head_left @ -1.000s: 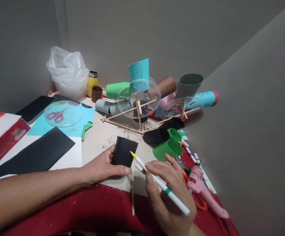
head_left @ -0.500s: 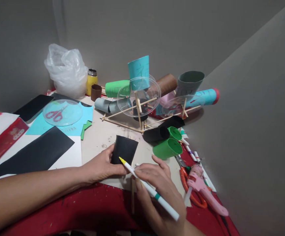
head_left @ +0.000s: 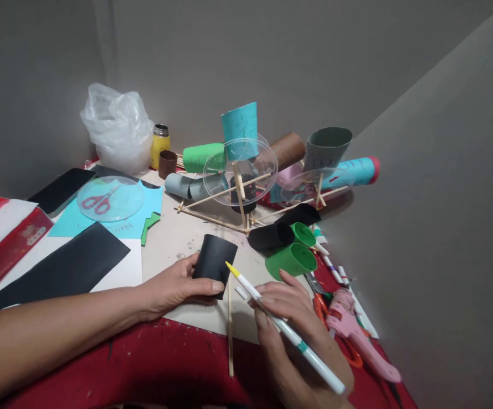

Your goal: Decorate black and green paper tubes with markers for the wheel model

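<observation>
My left hand (head_left: 187, 282) is closed around a black paper tube (head_left: 216, 258), held upright with the thumb across its lower front. In my right hand (head_left: 293, 329) is a white marker (head_left: 287, 330) with a yellow tip and a green band. The yellow tip points up and left, close to the tube's right side; I cannot tell whether it touches. A small white cap-like piece (head_left: 241, 292) shows beside the right fingers. Below the tube, a thin wooden stick (head_left: 230, 341) lies over the table's front edge.
A stick frame (head_left: 212, 218) with clear plastic discs (head_left: 246, 196) and coloured tubes stands behind. Green tubes (head_left: 291, 259) and a pink glue gun (head_left: 357, 341) lie right. Left are black paper (head_left: 67, 267), scissors (head_left: 97, 203) on a clear lid and a plastic bag (head_left: 116, 130).
My right hand has moved right and slightly down, taking the marker tip from the tube's front to its right side. The tube has turned slightly in my left hand.
</observation>
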A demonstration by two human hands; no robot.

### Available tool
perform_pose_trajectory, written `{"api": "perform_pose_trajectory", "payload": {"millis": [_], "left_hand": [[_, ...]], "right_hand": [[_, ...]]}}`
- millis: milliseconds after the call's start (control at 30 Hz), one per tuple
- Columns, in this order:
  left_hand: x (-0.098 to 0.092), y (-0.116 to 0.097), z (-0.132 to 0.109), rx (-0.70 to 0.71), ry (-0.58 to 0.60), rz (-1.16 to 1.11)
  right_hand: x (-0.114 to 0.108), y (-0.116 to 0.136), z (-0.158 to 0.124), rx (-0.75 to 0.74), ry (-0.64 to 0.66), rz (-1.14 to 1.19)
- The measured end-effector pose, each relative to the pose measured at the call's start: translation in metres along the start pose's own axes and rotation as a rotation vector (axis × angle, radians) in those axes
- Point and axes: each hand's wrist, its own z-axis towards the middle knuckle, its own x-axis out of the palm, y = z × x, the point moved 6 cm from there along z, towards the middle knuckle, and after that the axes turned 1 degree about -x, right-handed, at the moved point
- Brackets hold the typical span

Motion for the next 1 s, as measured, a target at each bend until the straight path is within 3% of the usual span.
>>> {"api": "perform_pose_trajectory", "payload": {"millis": [500, 667, 1000], "left_hand": [[0.0, -0.002, -0.001, -0.019, 0.015, -0.079], [0.002, -0.006, -0.005, -0.004, 0.048, -0.005], [-0.009, -0.005, -0.002, -0.036, -0.158, 0.144]], "right_hand": [[-0.002, -0.004, 0.003, -0.04, -0.074, 0.004], [-0.003, 0.0, 0.009, -0.058, -0.063, 0.009], [-0.01, 0.005, 0.019, -0.151, -0.216, -0.076]]}}
